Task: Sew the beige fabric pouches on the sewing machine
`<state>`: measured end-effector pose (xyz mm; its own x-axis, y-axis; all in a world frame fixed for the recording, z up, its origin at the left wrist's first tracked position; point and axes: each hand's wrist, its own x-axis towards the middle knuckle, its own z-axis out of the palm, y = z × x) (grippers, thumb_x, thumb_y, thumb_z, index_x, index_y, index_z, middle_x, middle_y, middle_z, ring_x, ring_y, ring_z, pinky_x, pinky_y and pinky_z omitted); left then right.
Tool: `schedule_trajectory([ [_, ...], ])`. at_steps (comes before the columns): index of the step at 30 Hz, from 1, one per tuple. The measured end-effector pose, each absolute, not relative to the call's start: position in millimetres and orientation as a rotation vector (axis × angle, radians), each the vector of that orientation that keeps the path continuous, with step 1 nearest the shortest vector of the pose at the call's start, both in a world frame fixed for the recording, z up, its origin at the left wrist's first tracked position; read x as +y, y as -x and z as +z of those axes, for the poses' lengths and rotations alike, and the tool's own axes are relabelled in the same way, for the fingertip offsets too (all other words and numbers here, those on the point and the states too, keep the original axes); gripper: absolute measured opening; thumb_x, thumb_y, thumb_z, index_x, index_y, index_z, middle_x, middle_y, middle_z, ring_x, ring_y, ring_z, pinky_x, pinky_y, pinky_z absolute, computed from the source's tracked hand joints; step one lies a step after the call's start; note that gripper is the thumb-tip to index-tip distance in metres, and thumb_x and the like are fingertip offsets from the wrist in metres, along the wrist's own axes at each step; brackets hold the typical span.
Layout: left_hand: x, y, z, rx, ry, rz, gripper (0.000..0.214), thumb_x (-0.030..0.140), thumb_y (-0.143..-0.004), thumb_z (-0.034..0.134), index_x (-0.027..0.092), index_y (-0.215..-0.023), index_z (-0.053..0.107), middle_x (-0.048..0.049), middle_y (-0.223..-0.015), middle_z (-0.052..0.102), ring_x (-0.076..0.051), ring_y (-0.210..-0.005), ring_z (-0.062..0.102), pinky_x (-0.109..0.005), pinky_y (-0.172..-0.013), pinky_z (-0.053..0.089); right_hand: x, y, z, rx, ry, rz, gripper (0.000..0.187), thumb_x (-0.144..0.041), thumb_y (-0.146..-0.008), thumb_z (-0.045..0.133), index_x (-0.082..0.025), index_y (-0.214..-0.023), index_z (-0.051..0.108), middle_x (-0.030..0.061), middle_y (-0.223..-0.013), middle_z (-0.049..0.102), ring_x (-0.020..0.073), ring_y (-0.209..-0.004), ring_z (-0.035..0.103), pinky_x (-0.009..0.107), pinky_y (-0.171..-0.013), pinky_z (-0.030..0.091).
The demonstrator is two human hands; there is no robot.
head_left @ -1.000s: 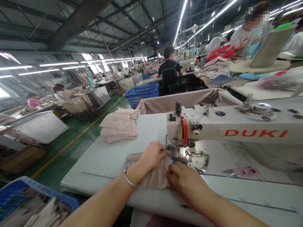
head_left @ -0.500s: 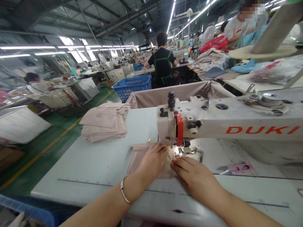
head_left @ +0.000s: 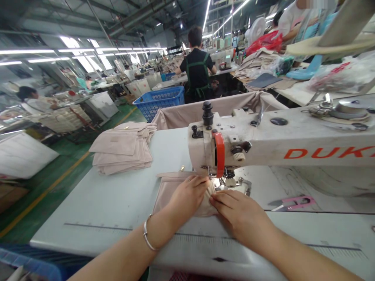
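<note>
A beige fabric pouch (head_left: pixel 167 191) lies flat on the white table (head_left: pixel 117 203) under the needle of the white DUKI sewing machine (head_left: pixel 263 144). My left hand (head_left: pixel 187 197) presses on the pouch, fingers bunched on its right edge beside the presser foot. My right hand (head_left: pixel 238 212) pinches the same edge from the right, just below the needle plate (head_left: pixel 238 186). A silver bracelet sits on my left wrist.
A stack of finished beige pouches (head_left: pixel 121 147) lies at the table's far left. Pink thread snips (head_left: pixel 294 202) rest right of the needle. A fabric trough (head_left: pixel 202 111) and blue basket (head_left: pixel 159 102) stand behind. Other workers sit at benches beyond.
The pouch has shifted left and away under the presser foot, with more of it showing left of my hand. Both hands stayed on its edge. My head moved nearer.
</note>
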<state>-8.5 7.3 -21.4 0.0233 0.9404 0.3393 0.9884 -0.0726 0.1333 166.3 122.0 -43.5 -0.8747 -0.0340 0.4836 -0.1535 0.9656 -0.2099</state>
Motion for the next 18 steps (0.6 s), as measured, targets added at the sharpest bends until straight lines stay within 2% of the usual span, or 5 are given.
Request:
schedule_trajectory([
  [5,7.5,9.7,-24.1,-2.010,2.146,-0.548,0.026,0.006,-0.090,0.052,0.014,-0.112,0.065,-0.0086,-0.119,0.068,-0.020,-0.113,0.062,-0.034,-0.100,0.051,120.4,-166.2,-43.9,-2.620,-0.102,0.351,0.025,-0.006,-0.087,0.054,-0.011,-0.109,0.065,0.0105,-0.114,0.066,0.0249,-0.106,0.059,0.041,-0.096,0.052],
  [10,8.9,22.5,-24.3,-2.040,2.200,-0.640,0.029,0.009,-0.092,0.052,0.017,-0.117,0.063,-0.0054,-0.121,0.068,-0.019,-0.112,0.062,-0.034,-0.101,0.052,114.9,-162.5,-47.6,-2.653,-0.073,0.304,0.032,-0.003,-0.084,0.056,-0.009,-0.114,0.064,0.0115,-0.115,0.065,0.0267,-0.107,0.058,0.043,-0.096,0.052],
  [18,9.3,6.7,-22.2,-2.142,2.117,-0.592,0.031,0.003,-0.087,0.054,0.016,-0.115,0.062,-0.0075,-0.120,0.066,-0.022,-0.110,0.062,-0.038,-0.099,0.052,121.2,-168.0,-39.7,-2.601,-0.059,0.449,0.028,-0.007,-0.092,0.051,-0.012,-0.116,0.064,0.0093,-0.108,0.066,0.0237,-0.103,0.059,0.041,-0.093,0.052],
])
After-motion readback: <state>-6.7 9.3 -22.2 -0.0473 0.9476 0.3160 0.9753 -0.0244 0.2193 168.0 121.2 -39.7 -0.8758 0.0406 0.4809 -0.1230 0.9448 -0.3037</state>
